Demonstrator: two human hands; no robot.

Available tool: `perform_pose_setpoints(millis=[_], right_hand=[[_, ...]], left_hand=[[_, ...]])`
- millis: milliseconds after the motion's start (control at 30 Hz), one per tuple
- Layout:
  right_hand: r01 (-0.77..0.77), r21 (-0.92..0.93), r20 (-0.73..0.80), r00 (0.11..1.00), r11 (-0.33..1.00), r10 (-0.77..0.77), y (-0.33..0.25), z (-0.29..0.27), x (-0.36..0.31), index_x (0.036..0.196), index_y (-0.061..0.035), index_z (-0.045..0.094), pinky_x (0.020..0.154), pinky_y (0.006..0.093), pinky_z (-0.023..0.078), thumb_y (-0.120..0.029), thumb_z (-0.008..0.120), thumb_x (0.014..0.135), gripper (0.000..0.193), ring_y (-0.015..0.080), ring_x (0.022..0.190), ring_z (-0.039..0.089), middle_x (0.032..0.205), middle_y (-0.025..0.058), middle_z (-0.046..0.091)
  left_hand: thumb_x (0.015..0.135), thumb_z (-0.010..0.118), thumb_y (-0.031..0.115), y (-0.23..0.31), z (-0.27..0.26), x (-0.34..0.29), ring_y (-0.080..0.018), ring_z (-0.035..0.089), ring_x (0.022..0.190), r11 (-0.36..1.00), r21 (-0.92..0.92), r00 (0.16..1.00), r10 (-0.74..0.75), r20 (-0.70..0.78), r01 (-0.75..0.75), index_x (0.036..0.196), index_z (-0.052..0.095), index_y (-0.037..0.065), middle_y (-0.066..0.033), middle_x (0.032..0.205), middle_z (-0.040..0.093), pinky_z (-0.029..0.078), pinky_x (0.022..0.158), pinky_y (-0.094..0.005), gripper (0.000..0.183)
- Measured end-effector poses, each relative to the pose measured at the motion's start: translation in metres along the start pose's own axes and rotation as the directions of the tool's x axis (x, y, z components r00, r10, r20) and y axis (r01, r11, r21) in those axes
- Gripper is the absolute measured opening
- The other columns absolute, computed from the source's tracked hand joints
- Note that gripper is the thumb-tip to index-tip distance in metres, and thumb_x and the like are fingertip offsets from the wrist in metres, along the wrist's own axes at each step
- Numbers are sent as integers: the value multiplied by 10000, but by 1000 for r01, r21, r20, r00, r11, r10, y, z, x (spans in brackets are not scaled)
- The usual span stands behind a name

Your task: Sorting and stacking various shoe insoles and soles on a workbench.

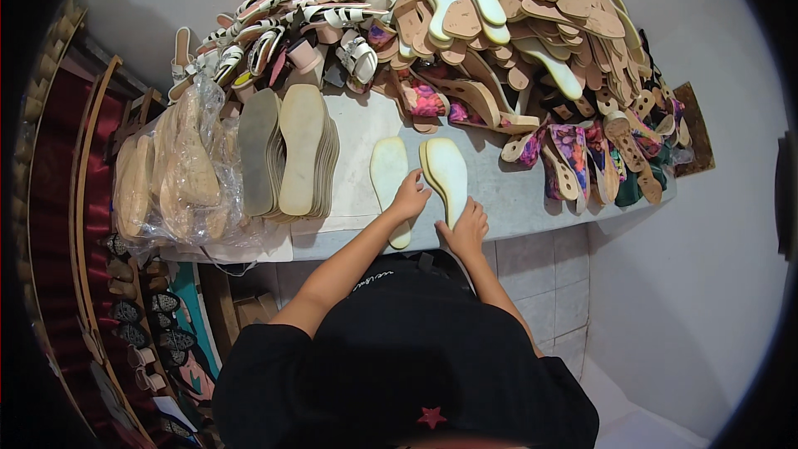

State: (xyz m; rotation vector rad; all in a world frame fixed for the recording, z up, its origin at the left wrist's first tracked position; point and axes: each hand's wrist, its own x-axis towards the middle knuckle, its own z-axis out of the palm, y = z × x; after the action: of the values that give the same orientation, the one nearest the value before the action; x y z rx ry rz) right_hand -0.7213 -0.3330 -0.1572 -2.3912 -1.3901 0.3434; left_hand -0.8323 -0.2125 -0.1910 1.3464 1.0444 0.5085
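Two groups of pale cream, sole-shaped insoles lie side by side at the table's near edge. My right hand (pixel 467 228) holds the narrow heel end of the right stack of insoles (pixel 446 168), thumb on one side and fingers on the other. Over the left insole (pixel 388 164) reaches my left hand (pixel 410 198), its fingers apart and pointing toward the right stack's edge. It covers the middle of that left insole, whose heel end shows below the wrist. Whether the left fingertips touch the right stack is hard to make out.
Left of the insoles stand tall stacks of grey-beige soles (pixel 303 150) and a clear plastic bag (pixel 179 170) of tan soles. White strappy sandals (pixel 307 12) are heaped at the back. Tan insoles (pixel 573 0) pile up at the back right, above floral wedge heels (pixel 568 150).
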Motion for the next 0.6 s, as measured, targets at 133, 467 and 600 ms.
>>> perform_pose_setpoints(millis=[133,467,600], right_hand=[[20,53,0,1000,998,-20,6,9,19,1229,17,334,852,484,320,-293,703,623,775,363,1029,393,1121,199,401],[96,75,-59,994,992,-92,12,17,16,1220,1,357,812,467,323,-284,689,618,744,351,979,405,1054,194,408],[57,79,-40,998,995,-54,12,17,14,1225,-5,356,817,470,316,-278,688,616,745,347,980,401,1046,191,406]], left_hand=[[810,556,80,-4,5,8,-218,526,1050,992,-129,1000,-6,-29,2,1315,243,-34,-195,1324,368,428,848,-301,605],[816,566,94,9,8,2,-192,540,992,978,-206,994,-62,-94,41,1319,249,-23,-164,1325,380,431,826,-287,606],[819,565,101,6,9,4,-164,534,963,971,-236,992,-68,-105,41,1317,259,-17,-150,1327,384,433,788,-272,597]])
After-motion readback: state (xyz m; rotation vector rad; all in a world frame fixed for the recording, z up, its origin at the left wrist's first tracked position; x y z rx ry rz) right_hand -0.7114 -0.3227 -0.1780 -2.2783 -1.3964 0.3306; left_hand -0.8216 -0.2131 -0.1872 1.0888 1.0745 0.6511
